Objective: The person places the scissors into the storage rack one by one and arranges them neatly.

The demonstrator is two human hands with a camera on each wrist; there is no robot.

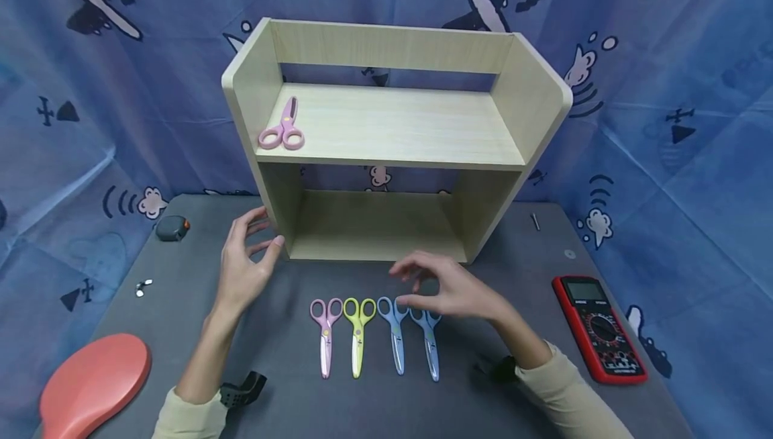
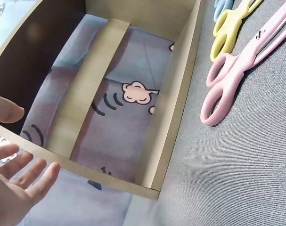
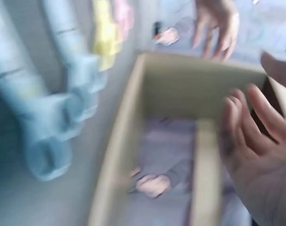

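Note:
A light wooden two-level shelf point(image 1: 410, 130) stands at the back of the grey table. Pink scissors point(image 1: 284, 129) lie at the left of its upper board. In front lie a pink pair point(image 1: 326, 331), a yellow pair point(image 1: 359, 331) and two blue pairs point(image 1: 395, 335) point(image 1: 430, 348) in a row. My left hand point(image 1: 247, 258) is open beside the shelf's lower left corner, fingers spread, holding nothing. My right hand point(image 1: 443, 288) hovers over the blue handles with relaxed fingers and holds nothing. The left wrist view shows the pink scissors point(image 2: 237, 75) beside the shelf wall point(image 2: 175, 108).
A red multimeter point(image 1: 598, 328) lies at the right. A coral paddle-shaped object point(image 1: 93, 382) sits at the front left. A small dark object point(image 1: 172, 227), a metal clip point(image 1: 143, 286) and a screw point(image 1: 535, 222) lie on the table. Blue printed cloth hangs behind.

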